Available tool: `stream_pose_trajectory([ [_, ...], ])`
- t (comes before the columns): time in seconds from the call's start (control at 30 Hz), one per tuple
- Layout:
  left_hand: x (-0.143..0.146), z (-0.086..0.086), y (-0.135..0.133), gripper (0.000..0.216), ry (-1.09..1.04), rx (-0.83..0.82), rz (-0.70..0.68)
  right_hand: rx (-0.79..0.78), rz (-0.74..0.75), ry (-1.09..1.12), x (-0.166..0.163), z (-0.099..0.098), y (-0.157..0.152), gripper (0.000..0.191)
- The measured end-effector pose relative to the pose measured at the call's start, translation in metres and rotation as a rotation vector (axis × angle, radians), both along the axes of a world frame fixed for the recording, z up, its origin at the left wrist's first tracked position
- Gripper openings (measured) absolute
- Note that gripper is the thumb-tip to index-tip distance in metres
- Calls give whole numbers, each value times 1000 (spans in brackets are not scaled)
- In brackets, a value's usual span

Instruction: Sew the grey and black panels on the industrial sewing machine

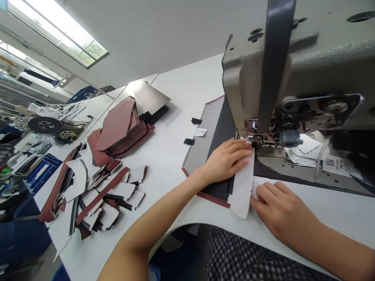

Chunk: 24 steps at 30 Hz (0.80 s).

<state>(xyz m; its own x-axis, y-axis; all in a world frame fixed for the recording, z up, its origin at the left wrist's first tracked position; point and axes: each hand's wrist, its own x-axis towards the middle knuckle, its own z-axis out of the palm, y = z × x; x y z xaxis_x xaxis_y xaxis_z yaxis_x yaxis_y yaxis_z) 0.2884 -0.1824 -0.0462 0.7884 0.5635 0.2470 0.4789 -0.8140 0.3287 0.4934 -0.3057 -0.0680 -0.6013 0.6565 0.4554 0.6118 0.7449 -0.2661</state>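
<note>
A sewing machine (243, 78) fills the upper right. Under its presser foot lies a white strip of material (241, 191), on top of a dark and grey panel (218, 132) with dark red edging. My left hand (230, 160) rests flat on the strip, fingers stretched out and fingertips close to the presser foot. At the strip's right edge, my right hand (274, 207) has its fingers curled, with thumb and forefinger pinching that edge. Two black tabs and a small white label (200, 132) show on the panel's left side.
To the left on the white table (164, 156) are a stack of dark red panels (120, 125), a shiny grey sheet (150, 97), and a pile of white, red and black strips (108, 199). Paper labels (307, 150) lie on the machine bed. A curved table edge borders my lap.
</note>
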Motion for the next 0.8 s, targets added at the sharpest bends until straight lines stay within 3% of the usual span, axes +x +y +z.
stream_pose_trajectory([
  [0.13,-18,9,-58,40,-89,-59,-109,9,54,48,-2,0,-11,23],
  [0.2,-26,8,-76,53,-88,-45,-156,5,70,72,-3,-1,-14,22],
  [0.27,-32,3,-86,51,-56,4,-182,-12,79,86,-2,-3,-16,23],
  [0.47,-39,-9,-88,20,-56,170,-158,-37,93,11,1,-7,-17,23],
  [0.67,-35,-12,-86,12,-43,182,-160,-35,96,3,2,-7,-18,28],
  [0.8,-36,-12,-83,18,-33,142,-161,-39,108,-9,2,-5,-17,24],
])
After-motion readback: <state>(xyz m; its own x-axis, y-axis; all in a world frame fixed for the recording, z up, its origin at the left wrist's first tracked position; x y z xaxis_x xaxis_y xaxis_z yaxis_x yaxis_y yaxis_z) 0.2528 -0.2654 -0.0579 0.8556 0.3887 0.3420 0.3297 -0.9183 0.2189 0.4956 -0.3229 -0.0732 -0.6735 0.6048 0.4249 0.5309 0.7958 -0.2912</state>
